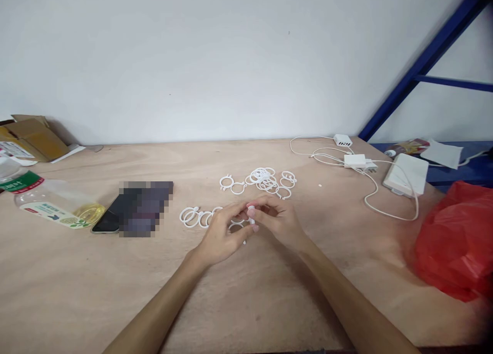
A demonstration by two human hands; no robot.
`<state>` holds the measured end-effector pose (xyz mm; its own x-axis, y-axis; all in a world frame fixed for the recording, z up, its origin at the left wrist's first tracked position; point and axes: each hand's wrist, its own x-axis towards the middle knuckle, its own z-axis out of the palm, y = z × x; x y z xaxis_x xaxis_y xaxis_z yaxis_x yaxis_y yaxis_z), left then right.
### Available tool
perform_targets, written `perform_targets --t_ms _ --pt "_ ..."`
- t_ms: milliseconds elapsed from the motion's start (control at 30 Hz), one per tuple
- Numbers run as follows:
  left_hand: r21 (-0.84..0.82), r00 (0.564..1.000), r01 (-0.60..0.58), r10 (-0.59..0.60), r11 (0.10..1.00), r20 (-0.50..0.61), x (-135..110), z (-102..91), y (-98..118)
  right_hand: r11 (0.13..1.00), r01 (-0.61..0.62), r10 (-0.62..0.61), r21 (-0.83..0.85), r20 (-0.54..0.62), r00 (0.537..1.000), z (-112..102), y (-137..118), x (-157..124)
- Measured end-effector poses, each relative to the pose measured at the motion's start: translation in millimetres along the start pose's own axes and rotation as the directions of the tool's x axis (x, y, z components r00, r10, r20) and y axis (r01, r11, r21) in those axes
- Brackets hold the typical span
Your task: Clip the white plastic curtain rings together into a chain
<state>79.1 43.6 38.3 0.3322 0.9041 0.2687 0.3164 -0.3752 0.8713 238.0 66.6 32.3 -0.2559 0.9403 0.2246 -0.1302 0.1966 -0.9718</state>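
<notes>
Left hand [222, 236], right hand [284, 221] together, pinching small white plastic piece [251, 213]; a loose fingertip grip could drop it.

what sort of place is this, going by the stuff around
Probably a small workshop or packing room: many thin white plastic-looking rings lie on a broad pale-brown wooden tabletop, beside a slanting blue metal-looking frame.

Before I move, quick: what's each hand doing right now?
Left hand: curled, fingertips close to the small white piece; whether it grips cannot be told.
Right hand: closed, pinching that piece between thumb and fingers.
</notes>
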Motion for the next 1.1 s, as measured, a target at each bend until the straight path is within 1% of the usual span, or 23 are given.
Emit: perform_targets --t_ms 67,167,233,367,467,533,567,600,667,700,733,767,800,867,900,967,1033,1100 --pt "0.01 1.0 -0.007 0.007 1.0 -0.002 -0.7 -0.2 -1.0 0.997 0.044 -0.044 -0.056 0.008 0.999 -1.3 -0.6 0.6" --pt "0.011 1.0 -0.009 0.009 1.0 0.005 -1.7 0.4 -2.5 0.994 0.048 -0.046 -0.101 0.021 0.999 -0.9 -4.0 0.0" --pt "0.005 1.0 -0.006 0.006 1.0 0.019 -2.2 1.2 -2.1 0.994 0.051 -0.051 -0.1 0.003 0.999 0.5 -6.7 -1.1" --pt "0.009 1.0 0.001 -0.002 1.0 0.026 -2.2 2.2 1.4 0.991 0.095 -0.1 -0.09 -0.052 0.994 2.5 -8.3 -2.5" --pt "0.045 0.999 0.029 -0.031 0.999 0.03 -1.2 0.7 3.0 0.991 0.08 -0.083 -0.105 -0.029 0.996 -0.4 -5.2 -0.2" --pt "0.127 0.996 0.081 -0.083 0.989 0.01 -1.0 -1.4 1.7 0.992 0.038 -0.043 -0.118 -0.041 0.998 -6.6 -1.3 4.0" --pt "0.182 0.995 0.102 -0.103 0.978 -0.008 -1.1 -2.6 0.2 0.993 0.012 -0.023 -0.122 -0.086 0.996 -11.3 1.0 6.7" --pt "0.239 0.994 0.112 -0.109 0.964 -0.026 -1.4 -3.6 -1.8 0.992 -0.015 -0.006 -0.129 -0.159 0.987 -17.0 3.5 9.7" --pt "0.342 0.995 0.101 -0.095 0.934 -0.035 -2.5 -5.1 -6.6 0.979 -0.078 0.009 -0.188 -0.34 0.94 -30.4 9.2 15.4" --pt "0.381 0.996 0.09 -0.089 0.92 -0.022 -3.2 -5.4 -9.1 0.96 -0.115 -0.001 -0.256 -0.414 0.91 -37.4 12.4 17.8" --pt "0.413 0.996 0.081 -0.089 0.907 -0.001 -3.9 -5.4 -11.2 0.923 -0.153 -0.028 -0.352 -0.458 0.888 -44.1 15.9 19.6" --pt "0.439 0.995 0.077 -0.096 0.895 0.023 -4.6 -5.3 -12.9 0.866 -0.187 -0.066 -0.463 -0.477 0.876 -50.1 19.6 20.8" --pt "0.461 0.993 0.075 -0.108 0.884 0.046 -5.2 -5.0 -13.9 0.791 -0.211 -0.11 -0.575 -0.472 0.875 -55.0 23.4 21.5" --pt "0.495 0.99 0.064 -0.119 0.866 0.08 -6.1 -4.2 -13.8 0.621 -0.23 -0.177 -0.75 -0.419 0.89 -60.7 30.9 21.8" --pt "0.505 0.989 0.058 -0.119 0.861 0.09 -6.4 -3.8 -12.9 0.545 -0.234 -0.19 -0.805 -0.391 0.901 -61.7 34.2 21.5" --pt "0.507 0.989 0.051 -0.115 0.861 0.096 -6.8 -3.1 -10.3 0.431 -0.241 -0.182 -0.87 -0.345 0.921 -60.7 39.2 20.8" --pt "0.492 0.991 0.05 -0.104 0.869 0.084 -6.8 -2.2 -8.3 0.354 -0.241 -0.161 -0.904 -0.313 0.936 -58.0 41.8 20.0" --pt "0.48 0.994 0.05 -0.091 0.876 0.061 -6.9 -1.1 -8.1 0.303 -0.231 -0.16 -0.925 -0.289 0.944 -55.7 42.4 19.5"
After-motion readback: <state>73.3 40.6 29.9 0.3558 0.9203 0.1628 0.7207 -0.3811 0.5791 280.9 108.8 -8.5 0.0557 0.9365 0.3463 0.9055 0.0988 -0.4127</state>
